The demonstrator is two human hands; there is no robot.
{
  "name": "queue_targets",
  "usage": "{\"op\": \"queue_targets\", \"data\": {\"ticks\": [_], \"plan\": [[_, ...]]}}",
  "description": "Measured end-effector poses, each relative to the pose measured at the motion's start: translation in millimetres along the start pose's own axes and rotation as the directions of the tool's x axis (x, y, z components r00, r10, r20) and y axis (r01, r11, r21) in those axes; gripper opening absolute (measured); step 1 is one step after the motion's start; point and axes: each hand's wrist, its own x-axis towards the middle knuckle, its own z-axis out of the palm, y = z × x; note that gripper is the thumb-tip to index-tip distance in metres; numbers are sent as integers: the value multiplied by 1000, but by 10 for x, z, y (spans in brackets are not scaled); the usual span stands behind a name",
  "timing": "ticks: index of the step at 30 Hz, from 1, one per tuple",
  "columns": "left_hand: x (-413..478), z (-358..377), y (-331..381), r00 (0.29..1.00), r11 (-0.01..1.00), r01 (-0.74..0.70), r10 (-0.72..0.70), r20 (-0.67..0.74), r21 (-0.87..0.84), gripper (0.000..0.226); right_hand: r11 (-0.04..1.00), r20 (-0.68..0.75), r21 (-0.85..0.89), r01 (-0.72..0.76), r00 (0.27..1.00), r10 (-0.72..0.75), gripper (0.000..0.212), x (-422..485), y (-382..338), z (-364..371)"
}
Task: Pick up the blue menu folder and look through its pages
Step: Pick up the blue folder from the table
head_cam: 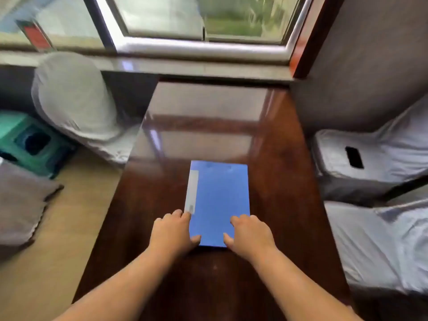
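The blue menu folder lies flat and closed on the dark glossy wooden table, with a pale label strip along its left edge. My left hand rests at the folder's near left corner, fingers curled along the left edge and thumb on the cover. My right hand sits on the near right part of the cover, fingers spread and thumb near the front edge. Both hands touch the folder, which stays down on the table.
Chairs in pale grey covers stand at the left and right; a black phone lies on the right seat. A green plastic stool stands on the floor at left. A window runs beyond the table's far end.
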Motion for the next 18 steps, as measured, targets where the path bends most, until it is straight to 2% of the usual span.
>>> {"op": "queue_targets", "data": {"ticks": [2, 3, 6, 9, 10, 11, 14, 16, 18], "plan": [[87, 235, 32, 990, 991, 68, -53, 132, -116, 95, 1000, 94, 19, 7, 996, -9, 65, 99, 31, 265], [102, 336, 46, 979, 966, 123, -81, 187, -226, 99, 999, 127, 33, 22, 992, -26, 70, 119, 54, 393], [218, 512, 65, 947, 767, 314, -211, 241, -559, 99, 996, 208, 90, 25, 977, -43, 80, 142, 86, 655], [358, 568, 80, 903, 585, 425, -322, 283, -691, 106, 992, 190, 124, -1, 981, -23, 80, 126, 109, 811], [397, 567, 85, 888, 531, 454, -337, 313, -715, 101, 990, 186, 138, -16, 983, -10, 79, 120, 123, 833], [416, 566, 101, 882, 497, 464, -335, 331, -733, 87, 988, 182, 154, -24, 983, -5, 77, 104, 136, 843], [392, 529, 158, 905, 467, 415, -300, 302, -780, 31, 967, 165, 249, -42, 986, 0, 74, 39, 188, 791], [339, 412, 191, 927, 419, 349, -287, 242, -838, 22, 916, 116, 387, -106, 991, 66, 74, -7, 258, 657], [276, 184, 220, 951, 399, 261, -264, 162, -879, 26, 816, 69, 533, -225, 972, 223, 76, -33, 383, 457]]}}
